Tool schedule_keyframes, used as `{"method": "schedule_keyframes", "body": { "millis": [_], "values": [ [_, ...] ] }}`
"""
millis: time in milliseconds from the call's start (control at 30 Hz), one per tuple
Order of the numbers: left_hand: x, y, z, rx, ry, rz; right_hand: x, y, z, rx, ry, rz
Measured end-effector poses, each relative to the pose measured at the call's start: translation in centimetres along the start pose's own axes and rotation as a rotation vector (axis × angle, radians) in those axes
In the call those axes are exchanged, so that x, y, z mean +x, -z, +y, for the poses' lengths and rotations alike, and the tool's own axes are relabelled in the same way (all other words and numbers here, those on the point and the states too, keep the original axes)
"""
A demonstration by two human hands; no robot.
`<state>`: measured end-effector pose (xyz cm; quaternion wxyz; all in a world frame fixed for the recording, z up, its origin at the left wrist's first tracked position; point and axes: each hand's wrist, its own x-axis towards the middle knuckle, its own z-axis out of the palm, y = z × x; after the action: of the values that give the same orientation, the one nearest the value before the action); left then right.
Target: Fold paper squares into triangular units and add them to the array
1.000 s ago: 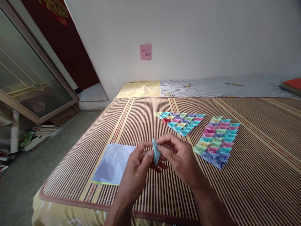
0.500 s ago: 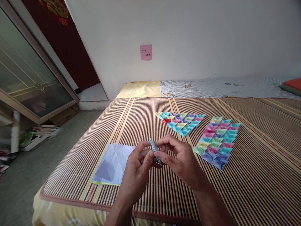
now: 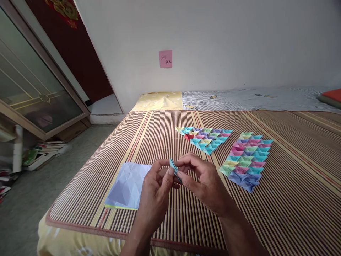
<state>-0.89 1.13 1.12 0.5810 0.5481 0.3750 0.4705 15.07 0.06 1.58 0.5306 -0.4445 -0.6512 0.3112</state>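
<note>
A small folded piece of blue paper (image 3: 173, 165) is pinched between both hands above the mat, tilted with its top to the left. My left hand (image 3: 158, 183) grips its left side with thumb and fingers closed. From the other side my right hand (image 3: 201, 177) holds it, thumb tip against the paper. Fingers cover much of the piece. Left of my left hand lies a stack of creased, pale lavender paper sheets (image 3: 128, 185), a yellow-green edge showing beneath. Beyond my hands rest folded colored paper pieces in a triangular group (image 3: 205, 137) and a second slanted group (image 3: 247, 156).
A striped bamboo mat (image 3: 87, 181) covers the bed. Behind it lies patterned cloth (image 3: 226, 99) along the wall, where a pink note (image 3: 165, 59) is stuck. Books (image 3: 44, 153) are piled on the floor at left, below a glass-paneled door (image 3: 34, 78).
The blue folded paper has turned slightly in my fingers, and its top edge sits a little lower. My right thumb has shifted slightly to the right. The paper groups have stayed put.
</note>
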Motion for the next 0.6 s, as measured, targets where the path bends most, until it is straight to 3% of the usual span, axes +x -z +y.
{"method": "schedule_keyframes", "body": {
  "millis": [167, 433, 600],
  "values": [
    [-0.1, 0.0, 0.0, -0.004, -0.007, -0.003, 0.1, -0.2, 0.0, -0.013, 0.005, 0.000],
    [-0.2, -0.3, 0.2, 0.164, -0.066, 0.063, 0.0, -0.4, -0.1, -0.008, 0.029, 0.007],
    [-0.3, -0.2, 0.0, 0.209, -0.089, 0.113, 0.0, -1.2, 0.1, -0.038, 0.104, 0.107]
  ]
}}
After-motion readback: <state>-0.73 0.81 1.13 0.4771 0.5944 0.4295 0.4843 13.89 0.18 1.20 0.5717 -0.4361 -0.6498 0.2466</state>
